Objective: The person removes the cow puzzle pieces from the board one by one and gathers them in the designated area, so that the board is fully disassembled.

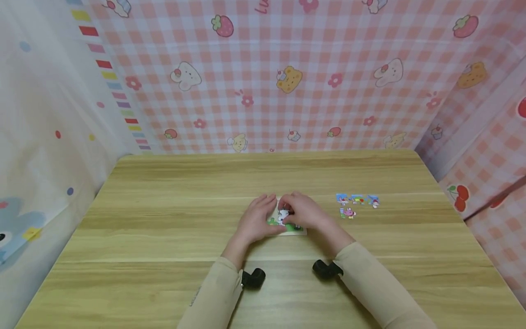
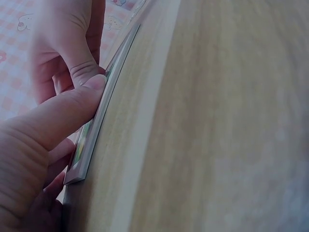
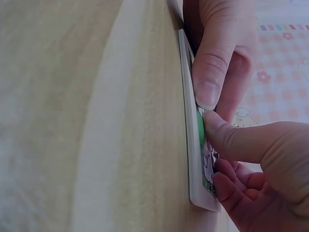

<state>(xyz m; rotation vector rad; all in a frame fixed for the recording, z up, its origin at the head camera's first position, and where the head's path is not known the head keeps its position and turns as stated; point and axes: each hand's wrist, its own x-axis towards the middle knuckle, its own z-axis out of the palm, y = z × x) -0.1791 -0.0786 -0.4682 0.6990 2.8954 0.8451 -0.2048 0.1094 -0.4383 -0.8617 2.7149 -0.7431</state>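
A small puzzle board (image 1: 302,232) with a pale rim lies flat on the table, showing a green picture with a white cartoon figure. My left hand (image 1: 256,219) spans its left side, fingers spread toward the far edge. The left thumb (image 3: 207,92) lies straight across the front part of the picture. From the right, my right hand (image 1: 304,211) bends over the board, thumb and curled fingers pinching a puzzle piece (image 3: 207,164) at the picture surface. Both thumb tips meet near the board's front rim in the right wrist view. The right fingers hide part of the picture.
Several loose puzzle pieces (image 1: 357,200) lie on the table to the right of the board, with a pink-figured piece (image 1: 348,213) in front of them. The wooden table (image 1: 164,228) ends at a checked curtain (image 1: 263,109) behind. Black wrist cameras (image 1: 254,278) stick out from both sleeves.
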